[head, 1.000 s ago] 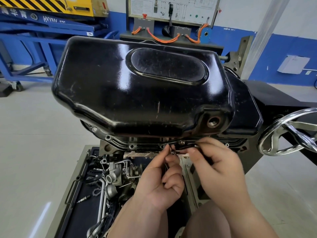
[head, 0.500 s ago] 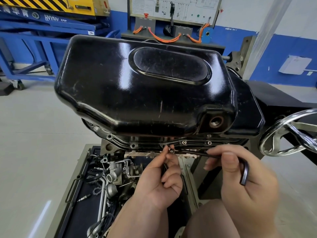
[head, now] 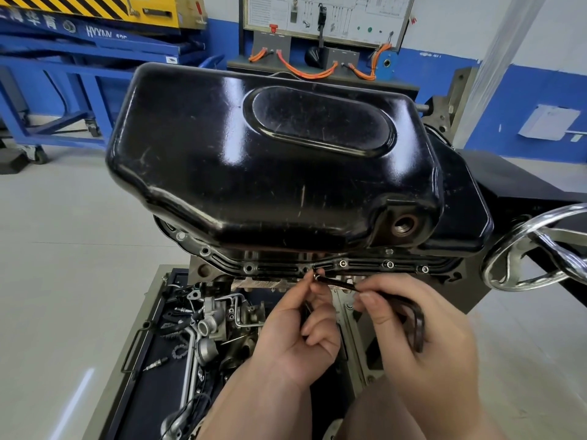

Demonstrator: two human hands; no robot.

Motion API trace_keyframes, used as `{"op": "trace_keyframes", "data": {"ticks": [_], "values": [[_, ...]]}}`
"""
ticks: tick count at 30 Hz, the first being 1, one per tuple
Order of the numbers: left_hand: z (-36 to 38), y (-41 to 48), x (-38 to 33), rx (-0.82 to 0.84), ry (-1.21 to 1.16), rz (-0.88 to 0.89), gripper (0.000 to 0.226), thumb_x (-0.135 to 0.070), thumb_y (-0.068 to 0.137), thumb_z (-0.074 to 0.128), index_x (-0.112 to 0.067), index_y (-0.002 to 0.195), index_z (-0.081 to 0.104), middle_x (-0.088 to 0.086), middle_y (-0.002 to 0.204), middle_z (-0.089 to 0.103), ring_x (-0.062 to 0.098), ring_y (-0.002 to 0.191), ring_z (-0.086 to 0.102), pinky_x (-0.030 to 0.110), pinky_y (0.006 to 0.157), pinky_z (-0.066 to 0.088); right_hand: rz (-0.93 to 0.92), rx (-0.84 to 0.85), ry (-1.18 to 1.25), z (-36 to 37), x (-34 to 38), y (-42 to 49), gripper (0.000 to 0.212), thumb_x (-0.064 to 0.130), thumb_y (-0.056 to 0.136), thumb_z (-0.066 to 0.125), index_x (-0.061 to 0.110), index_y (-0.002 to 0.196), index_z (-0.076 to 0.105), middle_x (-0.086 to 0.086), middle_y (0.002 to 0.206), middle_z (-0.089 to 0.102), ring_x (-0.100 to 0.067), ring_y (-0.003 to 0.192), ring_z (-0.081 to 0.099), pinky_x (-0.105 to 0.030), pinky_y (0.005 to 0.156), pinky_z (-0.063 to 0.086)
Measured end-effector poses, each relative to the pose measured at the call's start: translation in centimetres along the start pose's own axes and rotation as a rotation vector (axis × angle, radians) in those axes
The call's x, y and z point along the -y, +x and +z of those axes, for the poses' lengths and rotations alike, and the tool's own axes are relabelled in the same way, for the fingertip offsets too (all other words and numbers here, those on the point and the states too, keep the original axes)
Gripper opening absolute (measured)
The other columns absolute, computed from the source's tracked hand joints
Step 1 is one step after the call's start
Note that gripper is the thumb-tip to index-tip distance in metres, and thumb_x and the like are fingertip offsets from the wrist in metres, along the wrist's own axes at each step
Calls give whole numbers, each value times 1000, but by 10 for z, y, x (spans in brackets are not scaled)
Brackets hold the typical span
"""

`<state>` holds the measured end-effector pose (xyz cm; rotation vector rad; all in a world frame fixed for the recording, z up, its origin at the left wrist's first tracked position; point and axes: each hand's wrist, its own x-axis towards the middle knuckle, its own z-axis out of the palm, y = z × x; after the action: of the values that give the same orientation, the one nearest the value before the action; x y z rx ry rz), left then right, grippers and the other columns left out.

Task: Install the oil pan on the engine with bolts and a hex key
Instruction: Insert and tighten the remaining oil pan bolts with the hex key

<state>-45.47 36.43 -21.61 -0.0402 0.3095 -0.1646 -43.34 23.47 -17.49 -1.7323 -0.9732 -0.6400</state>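
Head: hex key (head: 336,283) pinched in right hand (head: 397,350).

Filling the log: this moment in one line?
oil pan seated | right hand grips hex key | left hand pinches bolt at its tip

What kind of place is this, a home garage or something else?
Probably a vehicle workshop, perhaps for training: an oil pan on an engine, a blue lift platform behind it on the left, and a board with a wiring diagram and orange cables at the wall.
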Motion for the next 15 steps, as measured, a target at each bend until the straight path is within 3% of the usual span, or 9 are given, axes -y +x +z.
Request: {"op": "trace_keyframes", "data": {"ticks": [6,15], "values": [[1,-2,1,136,14,1,36,5,43,88,-4,68,63,-2,58,59,8,25,28,15,28,15,19,21,-43,3,0,-1,14,20,86,56,16,90,69,16,88,66,2,85,63,-11,75,48],[0,0,1,180,-55,-17,33,9,49,85,-3,71,64,-1,50,55,12,24,30,14,31,15,15,18,-44,7,1,1,16,19,87,54,15,90,69,13,87,66,-1,83,64,-15,73,49]]}}
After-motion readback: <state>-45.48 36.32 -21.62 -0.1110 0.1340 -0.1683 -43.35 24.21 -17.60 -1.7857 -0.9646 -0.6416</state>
